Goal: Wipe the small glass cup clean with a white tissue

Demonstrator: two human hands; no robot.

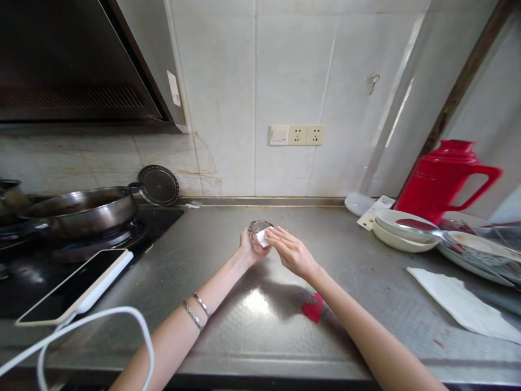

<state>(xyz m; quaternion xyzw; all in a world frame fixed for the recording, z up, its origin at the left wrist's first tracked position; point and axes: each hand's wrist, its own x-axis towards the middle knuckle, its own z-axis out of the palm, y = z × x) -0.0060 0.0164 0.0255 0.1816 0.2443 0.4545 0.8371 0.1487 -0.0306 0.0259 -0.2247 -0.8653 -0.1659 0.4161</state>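
My left hand (247, 247) is wrapped around a small clear glass (256, 226), holding it above the steel counter. The fingers of my right hand (293, 252) are pressed together on a folded white piece that looks like tissue (261, 238). It lies against the near side of the glass, at or over the rim. Part of the glass is covered by my fingers. On the counter below my right forearm lies a red scrap (312, 308), partly hidden by the arm.
To the left, a steel pan (81, 209) sits on the black stove (163, 220); a phone (73, 288) with a white cable (122, 310) lies near the front. Rightward are stacked bowls (402, 239), plates (476, 264), a red thermos (437, 176) and a white paper towel (464, 307).
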